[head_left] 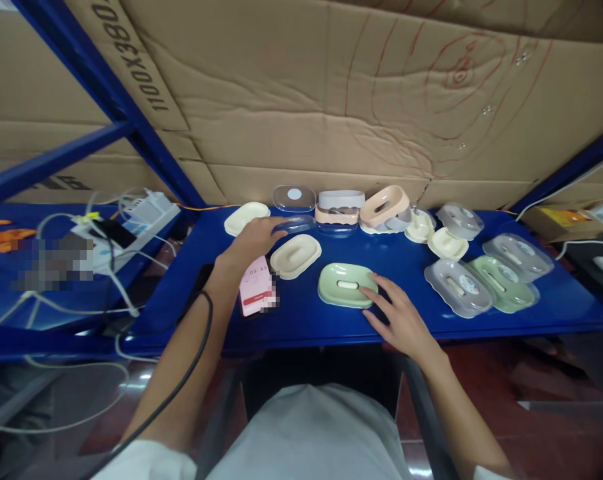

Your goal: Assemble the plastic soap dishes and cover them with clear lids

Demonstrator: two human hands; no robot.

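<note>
A pale green soap dish with a cream oblong piece in its middle lies on the blue table in front of me. My right hand rests at its right end with fingers spread, one fingertip over the rim and the thumb by the near edge. Further back, my left hand has its thumb and fingers closed on the left end of a clear plastic lid. Under that reach sit a cream oval tray and another cream tray.
Peach and grey dish parts stand along the back, beside a tilted peach tray. Lidded grey dishes and a lidded green dish are at right. A phone lies near my left wrist; a black cable crosses that forearm.
</note>
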